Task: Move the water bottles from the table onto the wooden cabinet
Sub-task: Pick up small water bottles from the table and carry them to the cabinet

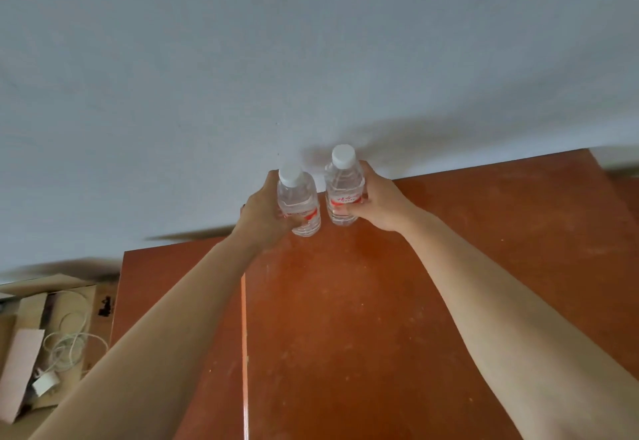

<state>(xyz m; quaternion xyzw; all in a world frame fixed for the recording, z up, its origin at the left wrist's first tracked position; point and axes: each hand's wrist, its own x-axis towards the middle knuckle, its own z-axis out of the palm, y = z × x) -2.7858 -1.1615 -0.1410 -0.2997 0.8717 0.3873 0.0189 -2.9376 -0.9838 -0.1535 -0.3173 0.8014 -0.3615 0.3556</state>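
Two clear water bottles with white caps and red labels stand upright side by side near the back edge of the reddish-brown wooden cabinet (345, 318). My left hand (262, 215) is wrapped around the left bottle (298, 203). My right hand (377, 201) grips the right bottle (344, 187). Both bottles are close to the white wall, a small gap between them. Whether their bases touch the cabinet top I cannot tell.
A white wall (242, 59) rises right behind the cabinet. To the lower left, below the cabinet's edge, an open cardboard box (41, 336) holds a white cable and charger (65, 346). A thin seam (244, 353) runs down the cabinet top.
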